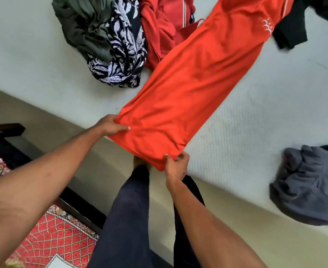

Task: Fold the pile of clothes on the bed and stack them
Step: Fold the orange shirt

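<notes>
A long orange garment (194, 78) lies stretched across the pale bed (256, 120), folded lengthwise, with a small white logo near its far end. My left hand (111, 125) pinches its near left corner at the bed's edge. My right hand (175, 167) grips the near right corner, which hangs slightly past the edge. Behind it lies a pile: an olive green garment (82, 26), a dark blue one with a white leaf print (124, 55) and a red one (159, 26).
A crumpled grey garment (310, 186) lies at the right near the bed's edge. A black garment (294, 29) lies at the far right top. My dark-trousered legs (128, 219) stand against the bed, and a red patterned rug (58, 235) covers the floor to the left.
</notes>
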### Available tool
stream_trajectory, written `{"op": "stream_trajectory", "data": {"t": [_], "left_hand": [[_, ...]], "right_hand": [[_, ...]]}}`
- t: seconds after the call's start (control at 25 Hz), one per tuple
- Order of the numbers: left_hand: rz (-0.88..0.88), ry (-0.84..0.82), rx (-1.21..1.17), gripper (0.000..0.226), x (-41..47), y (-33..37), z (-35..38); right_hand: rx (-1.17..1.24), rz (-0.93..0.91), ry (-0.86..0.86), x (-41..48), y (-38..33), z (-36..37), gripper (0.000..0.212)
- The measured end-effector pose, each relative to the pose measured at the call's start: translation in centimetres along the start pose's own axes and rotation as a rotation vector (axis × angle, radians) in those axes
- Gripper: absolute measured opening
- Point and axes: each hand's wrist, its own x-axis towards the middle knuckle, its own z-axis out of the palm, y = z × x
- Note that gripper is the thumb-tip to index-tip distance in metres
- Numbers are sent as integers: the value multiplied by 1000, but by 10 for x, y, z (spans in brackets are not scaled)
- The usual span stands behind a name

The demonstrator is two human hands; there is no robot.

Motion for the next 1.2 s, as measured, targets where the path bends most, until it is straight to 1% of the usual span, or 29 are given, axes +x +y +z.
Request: {"op": "stream_trajectory", "data": {"t": [0.12, 0.16, 0.2, 0.24, 0.32, 0.36, 0.4, 0.48, 0.52, 0.56, 0.64, 0.72, 0.76, 0.84, 0.88, 0.92, 1.0, 1.12, 1.2], "left_hand": [[34, -3, 32, 20, -3, 0, -3], [53, -7, 50, 12, -7, 2, -5], [82, -16, 54, 10, -13, 5, -7], [129, -31, 64, 17, -18, 7, -12], [220, -54, 75, 49, -24, 10, -20], [244, -66, 68, 58, -27, 8, -23], [257, -72, 69, 62, -34, 6, -25], [228, -99, 147, 61, -48, -11, -22], [207, -115, 224, 58, -58, -24, -20], [176, -153, 291, 56, -67, -37, -16], [93, -233, 317, 50, -89, -63, -6], [9, -191, 265, 37, -105, -78, -1], [-5, -155, 212, 34, -110, -79, -1], [6, -73, 107, 35, -122, -73, 0], [22, -37, 26, 38, -126, -59, 0], [35, -20, -103, 40, -131, -42, -2], [65, -57, -347, 40, -136, 5, -5], [128, -124, -468, 54, -125, 88, -12], [139, -116, -554, 57, -104, 152, -13]], "right_hand": [[-64, -43, -65, 4, 11, 2, 19], [-70, -68, -60, 3, 12, 4, 16], [-68, -105, -65, 1, 14, 5, 16], [-67, -127, -78, -5, 14, 5, 18], [-48, -162, -76, -22, 14, 6, 25], [-58, -177, -54, -32, 13, 5, 30], [-94, -197, -32, -44, 13, 4, 34], [-187, -256, -22, -69, 22, 3, 44], [-211, -236, -24, -85, 28, 3, 49], [-193, -161, -23, -102, 37, 4, 54], [-83, 11, -18, -133, 63, 0, 60], [-8, 102, -12, -157, 79, -6, 65], [4, 116, -4, -161, 82, -8, 67], [2, 56, 52, -165, 71, -15, 66], [4, 8, 94, -160, 61, -19, 60], [41, 2, 109, -152, 48, -21, 50], [257, 51, 42, -128, 15, -27, 37], [705, 190, -84, -83, -48, -56, 33], [903, 196, -137, -52, -103, -83, 29]]}}
